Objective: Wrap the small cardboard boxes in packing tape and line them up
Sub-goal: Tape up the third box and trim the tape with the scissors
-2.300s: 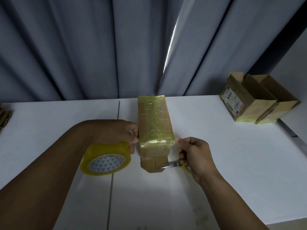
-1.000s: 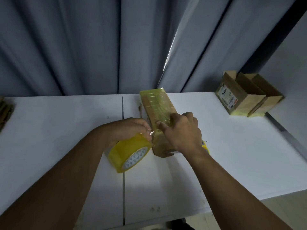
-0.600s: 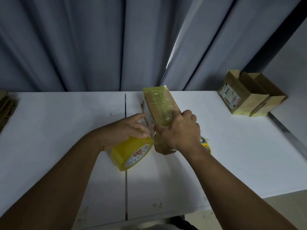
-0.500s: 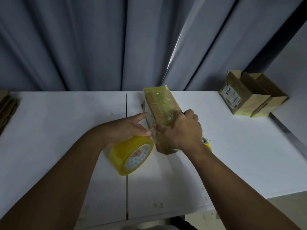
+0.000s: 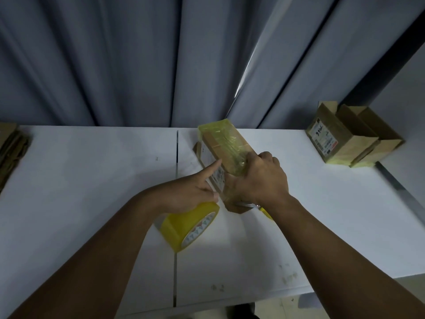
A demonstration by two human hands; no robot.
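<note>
A long cardboard box [image 5: 224, 142], partly wrapped in yellowish tape, lies on the white table [image 5: 92, 180], angled away from me. My right hand [image 5: 262, 178] grips its near end from above. My left hand [image 5: 190, 192] holds the yellow tape roll [image 5: 186, 229] against the table, and its forefinger is stretched out onto the box's left side. Yellow-handled scissors [image 5: 264, 211] peek out under my right wrist; whether the hand holds them is hidden.
Two taped cardboard boxes [image 5: 340, 139] stand side by side at the table's far right. A stack of flat cardboard [image 5: 11, 146] lies at the far left edge. Grey curtains hang behind the table. A seam [image 5: 176, 261] runs down the tabletop.
My right hand left the scissors' cutting position and came over the box's near end. My left forefinger has stretched out along the box's side, and the roll has tipped lower.
</note>
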